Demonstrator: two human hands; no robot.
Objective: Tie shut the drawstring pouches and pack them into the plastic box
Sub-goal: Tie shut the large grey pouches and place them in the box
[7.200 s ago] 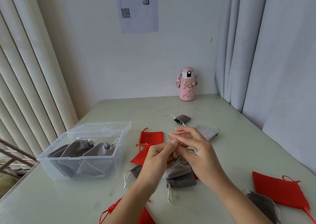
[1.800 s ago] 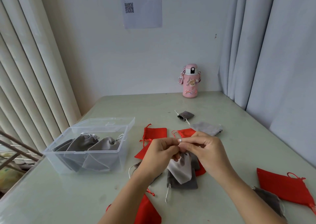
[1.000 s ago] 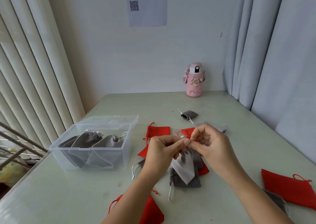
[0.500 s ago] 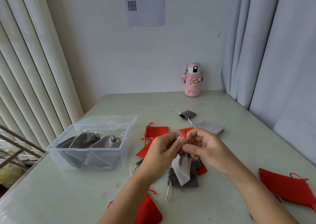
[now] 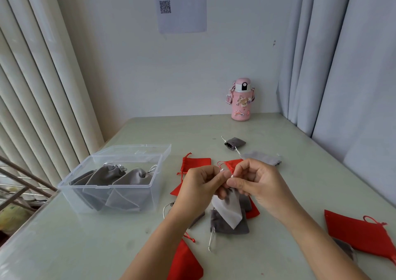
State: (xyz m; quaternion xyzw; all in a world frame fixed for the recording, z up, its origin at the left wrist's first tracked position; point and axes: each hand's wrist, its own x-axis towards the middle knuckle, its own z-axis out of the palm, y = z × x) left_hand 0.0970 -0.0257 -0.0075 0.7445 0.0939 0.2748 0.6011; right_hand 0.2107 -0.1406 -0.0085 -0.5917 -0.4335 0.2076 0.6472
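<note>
A light grey pouch hangs from both my hands above the table's middle. My left hand and my right hand each pinch its silver drawstring at the gathered neck, fingertips almost touching. The clear plastic box stands open at the left with several tied grey pouches inside. Loose pouches lie around: a grey one under my hands, red ones behind them, another red one at the right and one by my left forearm.
A pink water bottle stands at the back of the pale green table. Two more grey pouches lie further back. Curtains hang on both sides, and a railing shows past the table's left edge.
The pouch's neck has been drawn tighter and my fingers have shifted along the cord. Both hands stay at the same spot; the view swung slightly.
</note>
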